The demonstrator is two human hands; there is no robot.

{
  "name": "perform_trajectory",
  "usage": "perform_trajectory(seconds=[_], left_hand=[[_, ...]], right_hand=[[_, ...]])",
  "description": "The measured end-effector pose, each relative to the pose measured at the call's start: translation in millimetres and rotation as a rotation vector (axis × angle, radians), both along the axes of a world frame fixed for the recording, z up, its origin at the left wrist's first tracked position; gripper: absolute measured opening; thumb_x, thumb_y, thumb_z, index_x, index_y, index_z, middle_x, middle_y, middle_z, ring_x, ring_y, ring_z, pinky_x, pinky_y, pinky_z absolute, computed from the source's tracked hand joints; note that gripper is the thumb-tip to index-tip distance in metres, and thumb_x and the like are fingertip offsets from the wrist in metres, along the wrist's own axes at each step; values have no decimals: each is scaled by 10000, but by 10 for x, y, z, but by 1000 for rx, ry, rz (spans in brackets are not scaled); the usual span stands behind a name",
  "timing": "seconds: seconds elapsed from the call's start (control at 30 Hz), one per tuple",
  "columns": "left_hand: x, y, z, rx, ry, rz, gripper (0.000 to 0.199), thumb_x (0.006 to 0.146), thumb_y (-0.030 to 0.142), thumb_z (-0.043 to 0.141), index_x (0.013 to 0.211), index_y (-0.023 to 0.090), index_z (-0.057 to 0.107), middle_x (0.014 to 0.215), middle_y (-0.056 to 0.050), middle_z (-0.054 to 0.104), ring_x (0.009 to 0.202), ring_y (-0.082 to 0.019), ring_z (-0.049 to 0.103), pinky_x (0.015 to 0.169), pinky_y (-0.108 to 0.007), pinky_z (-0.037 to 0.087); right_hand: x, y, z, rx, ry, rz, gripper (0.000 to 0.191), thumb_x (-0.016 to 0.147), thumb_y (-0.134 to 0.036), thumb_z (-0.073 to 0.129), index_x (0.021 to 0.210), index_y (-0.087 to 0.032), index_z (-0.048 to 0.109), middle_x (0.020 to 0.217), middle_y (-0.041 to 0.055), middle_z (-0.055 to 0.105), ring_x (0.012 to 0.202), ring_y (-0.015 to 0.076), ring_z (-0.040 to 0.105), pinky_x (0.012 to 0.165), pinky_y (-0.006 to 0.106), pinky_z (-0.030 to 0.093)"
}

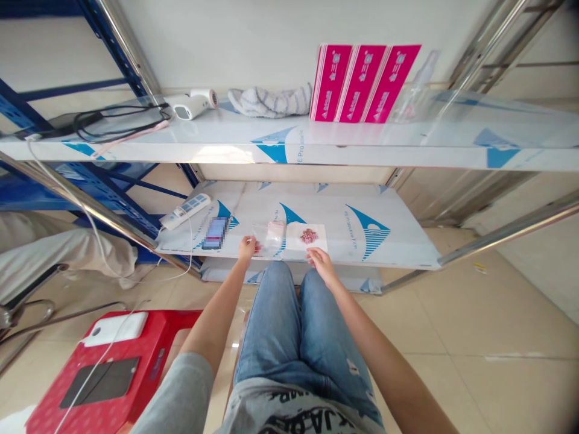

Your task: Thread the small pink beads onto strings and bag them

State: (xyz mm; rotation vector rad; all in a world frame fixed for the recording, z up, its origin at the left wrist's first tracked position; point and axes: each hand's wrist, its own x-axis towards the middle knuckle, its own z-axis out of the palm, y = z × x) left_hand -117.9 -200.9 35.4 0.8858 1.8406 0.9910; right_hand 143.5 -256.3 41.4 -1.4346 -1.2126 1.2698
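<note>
My left hand (246,248) is at the front edge of the lower shelf, its fingertips pinched together beside some small red-pink pieces (257,247). Whatever is between those fingertips is too small to name. Just right of it lies a clear plastic bag (274,236) with pale pink contents. A white square sheet (294,242) bears a small pile of pink-red bead-like pieces (309,235). By the sheet's front right edge, my right hand (320,261) has thumb and fingers curled close together, below the pile. Anything held there cannot be made out.
On the lower shelf (398,247) lie a phone (214,232) and a power strip (186,211) with a white cable. The upper shelf (384,155) overhangs, carrying a hair dryer (193,105), a towel (271,101) and pink boxes (364,83). A red stool (156,343) stands left.
</note>
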Motion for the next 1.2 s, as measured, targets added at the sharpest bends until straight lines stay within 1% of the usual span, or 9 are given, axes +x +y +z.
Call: perform_trajectory(seconds=[0.23,0.33,0.43,0.6,0.8,0.97,1.03,1.13,1.2], left_hand=[[-161,125,-217,-63,211,-23,316,736,140,539,1046,148,478,692,-26,613,646,-140,633,619,-253,484],[-157,101,-224,-35,341,-34,491,704,166,580,1170,141,426,959,-110,611,881,-198,624,740,-307,478],[-120,37,-213,15,448,-58,596,711,208,591,1259,160,361,1230,-165,466,1067,-232,543,869,-337,430],[56,-47,-231,52,515,-225,309,784,281,520,1080,191,527,1089,-106,551,992,-219,571,896,-339,408],[287,-31,-260,0,545,-247,275,792,344,523,998,163,547,998,-125,588,1018,-246,550,859,-343,403],[499,-170,-18,53,589,-188,250,813,298,469,1027,182,530,1046,-112,561,931,-212,566,796,-323,413],[565,-487,120,170,547,-367,214,826,326,450,977,207,543,945,-65,583,841,-181,571,765,-300,415],[518,-1328,244,251,412,-1014,201,803,421,495,888,256,573,835,-11,597,761,-162,564,692,-276,409],[393,-1982,240,269,410,-1330,258,748,491,567,901,284,576,846,-1,604,788,-167,560,687,-277,404]], right_hand=[[88,-140,-113,-35,-2,6,415,662,-567,552,851,-200,592,774,68,653,594,164,578,494,270,419],[123,-182,-132,-19,5,-14,392,671,-547,553,841,-195,596,753,62,650,581,157,572,503,270,422],[121,-201,-158,-5,17,-32,399,672,-550,555,839,-191,599,737,58,648,561,151,568,492,264,419],[16,-255,-266,-13,39,-41,426,663,-578,552,852,-199,592,730,53,644,536,154,562,474,270,420],[-150,-393,-530,3,-45,-20,384,691,-593,505,803,-233,581,653,33,609,544,178,551,537,320,458],[-224,-436,-547,55,-172,-11,333,733,-535,497,831,-233,596,692,28,614,604,188,556,606,331,466],[-188,-555,-439,67,-174,9,319,764,-511,476,855,-231,599,716,35,618,642,200,570,629,336,465],[-35,-974,-168,108,-184,177,281,821,-462,445,896,-249,613,807,40,643,740,210,591,694,335,460],[103,-1379,35,108,-270,379,255,848,-430,434,920,-279,627,856,30,653,760,204,592,692,326,453]])
